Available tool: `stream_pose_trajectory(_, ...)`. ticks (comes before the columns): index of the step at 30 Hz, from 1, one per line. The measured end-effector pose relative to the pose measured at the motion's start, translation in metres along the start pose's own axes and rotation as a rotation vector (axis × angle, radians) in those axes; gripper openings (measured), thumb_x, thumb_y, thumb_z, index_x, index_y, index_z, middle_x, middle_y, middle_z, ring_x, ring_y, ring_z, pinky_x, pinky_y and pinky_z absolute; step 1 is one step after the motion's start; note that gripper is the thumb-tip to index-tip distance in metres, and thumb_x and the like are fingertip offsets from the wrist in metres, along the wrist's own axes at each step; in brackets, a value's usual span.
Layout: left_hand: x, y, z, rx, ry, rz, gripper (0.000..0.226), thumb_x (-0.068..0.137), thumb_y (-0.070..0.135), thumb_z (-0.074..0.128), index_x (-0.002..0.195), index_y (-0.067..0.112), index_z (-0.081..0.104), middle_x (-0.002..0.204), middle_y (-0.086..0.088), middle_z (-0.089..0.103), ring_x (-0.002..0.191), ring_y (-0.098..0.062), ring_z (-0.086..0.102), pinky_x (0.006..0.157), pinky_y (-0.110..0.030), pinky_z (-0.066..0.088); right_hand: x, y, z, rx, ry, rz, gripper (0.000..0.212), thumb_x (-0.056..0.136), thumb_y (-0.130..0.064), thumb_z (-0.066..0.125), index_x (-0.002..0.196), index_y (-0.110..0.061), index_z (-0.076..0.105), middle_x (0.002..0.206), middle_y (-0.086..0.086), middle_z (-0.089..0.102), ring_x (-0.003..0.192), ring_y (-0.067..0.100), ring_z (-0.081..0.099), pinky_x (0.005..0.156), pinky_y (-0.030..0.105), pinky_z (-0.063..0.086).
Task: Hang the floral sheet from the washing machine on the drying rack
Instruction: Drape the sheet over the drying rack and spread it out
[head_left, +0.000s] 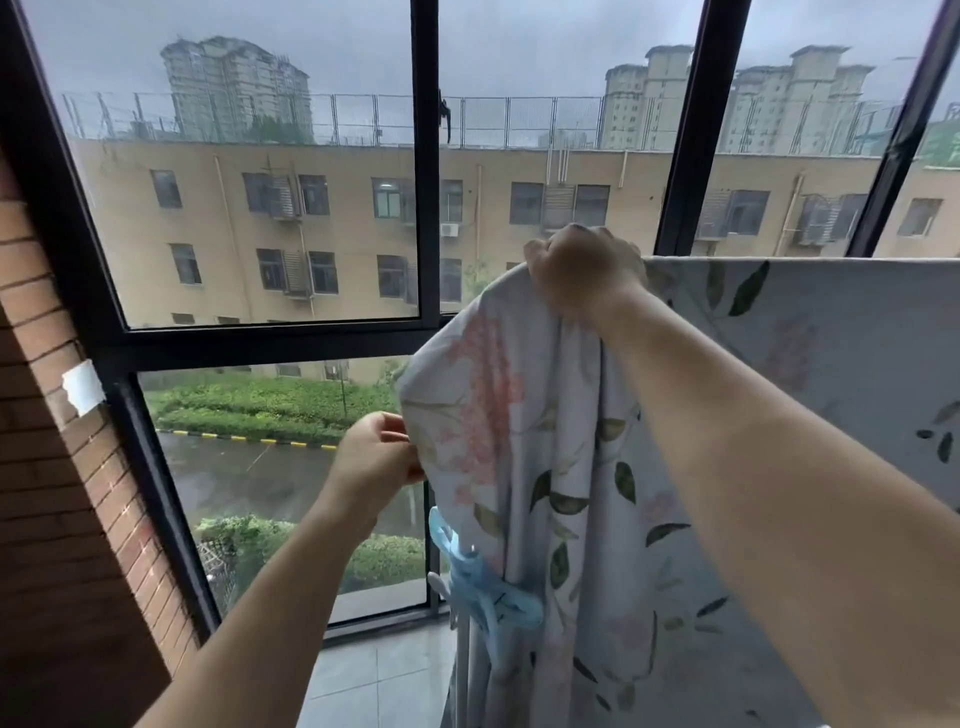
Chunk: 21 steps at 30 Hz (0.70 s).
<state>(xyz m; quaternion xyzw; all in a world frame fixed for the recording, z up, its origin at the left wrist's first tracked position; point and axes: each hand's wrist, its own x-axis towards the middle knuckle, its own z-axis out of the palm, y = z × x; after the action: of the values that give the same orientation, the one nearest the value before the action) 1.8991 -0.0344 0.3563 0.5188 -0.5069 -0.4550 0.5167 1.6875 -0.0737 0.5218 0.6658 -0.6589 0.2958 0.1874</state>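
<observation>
two grips on the floral sheet (519, 415): my right hand (582, 270) clutches its bunched top edge, my left hand (374, 457) pinches its side edge lower down.

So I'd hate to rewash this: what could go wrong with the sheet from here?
The sheet is bunched where the right hand grips it up top; released, that end might slide down. The left hand only pinches the edge, so a tug could slip free. The hanging folds may snag on the blue clip.
</observation>
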Motion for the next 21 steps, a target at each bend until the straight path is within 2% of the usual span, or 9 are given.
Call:
stream_pose_trajectory(3, -0.015, -0.009, 0.008, 0.159, -0.178, 0.029, 0.007, 0.084, 0.004, 0.072, 0.089, 0.008, 0.074, 0.084, -0.006, 0.076, 0.081, -0.025, 0.069, 0.078, -0.038, 0.059, -0.001, -0.005, -0.003, -0.011, -0.009, -0.008, 0.046, 0.096, -0.032, 0.027, 0.098, -0.011, 0.068, 0.101, 0.015, 0.067, 0.088, 0.030, 0.054, 0.083, 0.040, 0.040)
stream_pose_trajectory(6, -0.028, -0.014, 0.020, 0.278, -0.321, 0.059, 0.009, 0.084, 0.012, 0.072, 0.089, 0.019, 0.076, 0.081, 0.007, 0.076, 0.076, -0.007, 0.069, 0.068, -0.021, 0.053, -0.002, -0.006, -0.003, -0.011, -0.042, 0.020, 0.048, 0.093, -0.035, 0.026, 0.098, -0.010, 0.067, 0.106, 0.017, 0.067, 0.094, 0.031, 0.054, 0.085, 0.040, 0.038)
stream_pose_trajectory(8, -0.031, -0.019, 0.029, 0.413, -0.407, 0.075, 0.016, 0.079, 0.012, 0.073, 0.090, 0.023, 0.075, 0.084, 0.012, 0.076, 0.078, -0.002, 0.070, 0.071, -0.022, 0.055, -0.003, -0.004, -0.006, 0.004, -0.059, 0.042, 0.049, 0.093, -0.038, 0.026, 0.097, -0.011, 0.067, 0.107, 0.017, 0.067, 0.090, 0.029, 0.050, 0.084, 0.040, 0.037)
stream_pose_trajectory(10, -0.033, -0.025, 0.039, 0.575, -0.502, 0.042, 0.029, 0.072, 0.014, 0.076, 0.099, 0.023, 0.071, 0.095, 0.013, 0.073, 0.087, -0.010, 0.070, 0.080, -0.030, 0.058, -0.005, -0.003, -0.010, 0.006, -0.074, 0.042, 0.046, 0.097, -0.038, 0.027, 0.095, -0.012, 0.066, 0.107, 0.016, 0.067, 0.089, 0.027, 0.048, 0.085, 0.040, 0.038)
stream_pose_trajectory(13, -0.041, -0.031, 0.058, 0.844, -0.563, 0.107, 0.039, 0.077, 0.025, 0.075, 0.112, 0.019, 0.060, 0.110, 0.003, 0.065, 0.091, -0.015, 0.059, 0.073, -0.022, 0.048, -0.010, -0.002, -0.014, 0.003, -0.080, 0.031, 0.044, 0.100, -0.033, 0.028, 0.095, -0.014, 0.066, 0.107, 0.014, 0.067, 0.091, 0.028, 0.050, 0.086, 0.040, 0.039)
stream_pose_trajectory(15, -0.046, -0.036, 0.078, 0.812, -0.564, 0.110, 0.039, 0.092, 0.029, 0.062, 0.126, 0.013, 0.054, 0.126, -0.006, 0.061, 0.099, -0.019, 0.057, 0.076, -0.023, 0.045, -0.012, -0.002, -0.016, 0.002, -0.080, 0.046, 0.046, 0.100, -0.034, 0.027, 0.099, -0.013, 0.068, 0.108, 0.015, 0.067, 0.089, 0.027, 0.048, 0.085, 0.040, 0.038)
stream_pose_trajectory(17, -0.048, -0.044, 0.098, 0.772, -0.541, 0.047, 0.042, 0.102, 0.029, 0.043, 0.137, 0.005, 0.047, 0.132, -0.012, 0.054, 0.116, -0.026, 0.054, 0.090, -0.031, 0.043, -0.013, -0.003, -0.017, 0.006, -0.089, 0.052, 0.047, 0.100, -0.034, 0.027, 0.103, -0.012, 0.068, 0.109, 0.015, 0.067, 0.090, 0.028, 0.048, 0.087, 0.040, 0.039)
stream_pose_trajectory(19, -0.052, -0.051, 0.115, 0.771, -0.553, -0.022, 0.044, 0.105, 0.028, 0.032, 0.135, 0.002, 0.050, 0.132, -0.021, 0.054, 0.121, -0.035, 0.052, 0.097, -0.035, 0.042, -0.014, -0.003, -0.017, 0.004, -0.087, 0.047, 0.049, 0.101, -0.036, 0.026, 0.105, -0.013, 0.069, 0.111, 0.015, 0.067, 0.090, 0.027, 0.048, 0.089, 0.040, 0.039)
stream_pose_trajectory(21, -0.063, -0.051, 0.129, 0.767, -0.606, 0.017, 0.041, 0.103, 0.033, 0.036, 0.115, 0.003, 0.060, 0.119, -0.019, 0.063, 0.114, -0.036, 0.058, 0.091, -0.034, 0.047, -0.014, -0.002, -0.016, 0.011, -0.078, 0.054, 0.050, 0.100, -0.039, 0.026, 0.105, -0.014, 0.069, 0.112, 0.014, 0.068, 0.088, 0.025, 0.046, 0.087, 0.039, 0.038)
